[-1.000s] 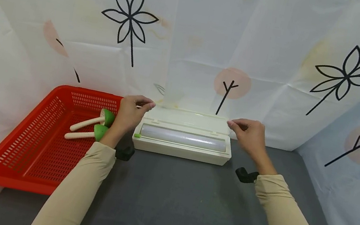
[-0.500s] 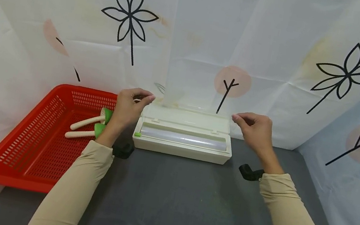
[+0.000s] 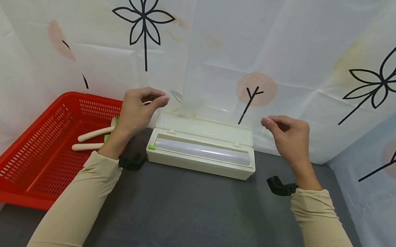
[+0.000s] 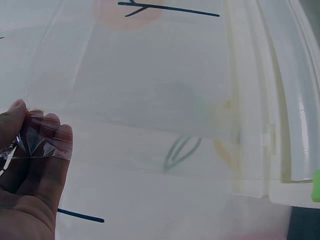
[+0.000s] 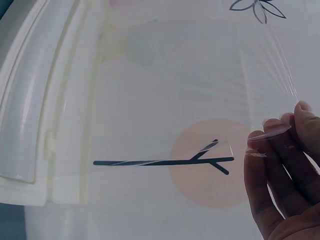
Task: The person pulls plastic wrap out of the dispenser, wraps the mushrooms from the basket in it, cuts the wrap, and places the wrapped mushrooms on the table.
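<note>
left hand (image 3: 138, 108): pinches film (image 4: 145, 80) corner | right hand (image 3: 287, 137): pinches opposite corner | film above dispenser (image 3: 199, 159) | basket (image 3: 37, 157) left

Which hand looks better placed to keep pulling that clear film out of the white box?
Neither clearly: the left hand and right hand each pinch a corner of the film at matching height above the dispenser. Pulling evenly probably needs both; the left is merely closer to the basket.
</note>
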Tool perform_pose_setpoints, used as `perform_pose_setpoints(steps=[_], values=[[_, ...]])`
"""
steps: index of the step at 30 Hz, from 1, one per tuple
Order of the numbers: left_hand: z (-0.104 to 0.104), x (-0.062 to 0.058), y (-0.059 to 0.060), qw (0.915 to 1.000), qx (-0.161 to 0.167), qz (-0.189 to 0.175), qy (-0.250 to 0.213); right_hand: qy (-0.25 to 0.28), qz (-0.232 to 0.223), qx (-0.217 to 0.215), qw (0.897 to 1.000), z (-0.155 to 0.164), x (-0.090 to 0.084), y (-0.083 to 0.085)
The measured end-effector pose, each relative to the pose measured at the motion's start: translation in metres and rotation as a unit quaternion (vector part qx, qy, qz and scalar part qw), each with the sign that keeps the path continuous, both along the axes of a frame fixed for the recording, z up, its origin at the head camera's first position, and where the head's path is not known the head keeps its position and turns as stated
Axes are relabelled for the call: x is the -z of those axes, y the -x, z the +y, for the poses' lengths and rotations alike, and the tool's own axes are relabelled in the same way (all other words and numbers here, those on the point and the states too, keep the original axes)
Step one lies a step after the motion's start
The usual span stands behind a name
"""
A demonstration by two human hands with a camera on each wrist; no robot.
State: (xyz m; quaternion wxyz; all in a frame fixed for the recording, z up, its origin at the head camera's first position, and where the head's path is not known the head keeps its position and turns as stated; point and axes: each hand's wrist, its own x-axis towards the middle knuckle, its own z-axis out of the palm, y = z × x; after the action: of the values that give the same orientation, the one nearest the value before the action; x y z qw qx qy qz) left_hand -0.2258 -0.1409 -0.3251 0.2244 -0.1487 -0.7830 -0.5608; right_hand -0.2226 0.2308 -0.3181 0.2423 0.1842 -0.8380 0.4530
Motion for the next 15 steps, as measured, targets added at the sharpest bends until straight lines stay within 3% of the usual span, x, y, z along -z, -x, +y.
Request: perform_pose_setpoints(steps=[10, 15], values=[[0.000, -0.018, -0.009, 0.9987, 0.021, 0.029, -0.038, 0.065, 0.013, -0.029, 0.997, -0.003, -0.016, -0.005], [0.000, -0.023, -0.012, 0.9978, 0.024, 0.037, -0.050, 0.063, 0.019, -0.027, 0.997, -0.003, -0.022, -0.009]])
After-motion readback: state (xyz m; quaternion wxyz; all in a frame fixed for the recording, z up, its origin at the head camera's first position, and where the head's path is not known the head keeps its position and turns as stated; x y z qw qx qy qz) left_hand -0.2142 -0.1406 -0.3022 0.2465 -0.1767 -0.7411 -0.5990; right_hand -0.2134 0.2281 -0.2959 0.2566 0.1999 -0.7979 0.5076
